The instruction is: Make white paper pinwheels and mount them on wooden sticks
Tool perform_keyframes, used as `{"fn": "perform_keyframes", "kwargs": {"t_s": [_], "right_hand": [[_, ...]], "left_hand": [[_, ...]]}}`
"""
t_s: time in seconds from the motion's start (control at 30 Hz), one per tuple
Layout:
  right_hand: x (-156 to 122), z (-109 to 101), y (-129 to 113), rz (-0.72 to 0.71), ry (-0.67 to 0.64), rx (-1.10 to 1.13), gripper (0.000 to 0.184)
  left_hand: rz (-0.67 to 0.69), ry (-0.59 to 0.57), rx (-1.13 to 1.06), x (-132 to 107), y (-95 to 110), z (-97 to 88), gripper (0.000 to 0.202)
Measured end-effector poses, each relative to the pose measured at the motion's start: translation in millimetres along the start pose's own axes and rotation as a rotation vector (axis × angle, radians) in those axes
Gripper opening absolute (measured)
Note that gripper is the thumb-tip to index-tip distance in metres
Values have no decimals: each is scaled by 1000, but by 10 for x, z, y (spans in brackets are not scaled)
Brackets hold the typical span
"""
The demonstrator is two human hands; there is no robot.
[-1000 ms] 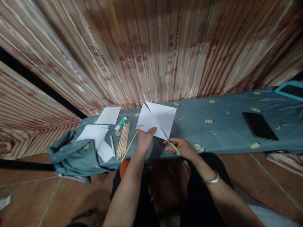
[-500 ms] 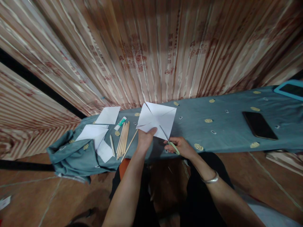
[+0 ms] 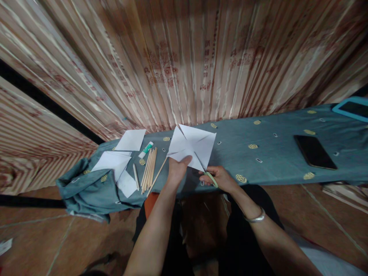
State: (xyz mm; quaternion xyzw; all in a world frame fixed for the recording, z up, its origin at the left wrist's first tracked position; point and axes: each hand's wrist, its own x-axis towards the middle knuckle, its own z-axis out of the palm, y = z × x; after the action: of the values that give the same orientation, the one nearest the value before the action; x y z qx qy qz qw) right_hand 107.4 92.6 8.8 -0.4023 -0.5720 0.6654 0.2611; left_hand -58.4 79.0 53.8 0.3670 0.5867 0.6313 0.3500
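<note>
Quite firmly, the left hand pinches a square white paper, with the thumb pressed on the upper face and the other fingers hidden below. The right hand has its fingers closed around the pale green handle of the scissors, whose blades reach into the corner of the paper nearest to the person; how wide these blades stand, I cannot tell. The paper is held up above the front part of the table, tilted slightly. It is smooth and plain, and from its far left corner a dark slit runs toward the uncut middle; one more line goes from the right corner.

Beside the left hand lies a single thin stick, then a bundle of wooden sticks, a white pen-like object and a green and white glue stick. Further left are loose white sheets, partly covered by a fold of the grey-green tablecloth. Well apart on the right rests a black phone.
</note>
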Motion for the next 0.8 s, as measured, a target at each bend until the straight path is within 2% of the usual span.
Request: {"fn": "perform_keyframes", "kwargs": {"t_s": [0.27,0.8], "right_hand": [[-8,-7,1,-18,2,-23,51],[-27,-6,-62,-14,9,-29,48]], "left_hand": [[-20,-26,0,-30,55,13,50],[-6,-51,27,-38,-5,12,45]]}}
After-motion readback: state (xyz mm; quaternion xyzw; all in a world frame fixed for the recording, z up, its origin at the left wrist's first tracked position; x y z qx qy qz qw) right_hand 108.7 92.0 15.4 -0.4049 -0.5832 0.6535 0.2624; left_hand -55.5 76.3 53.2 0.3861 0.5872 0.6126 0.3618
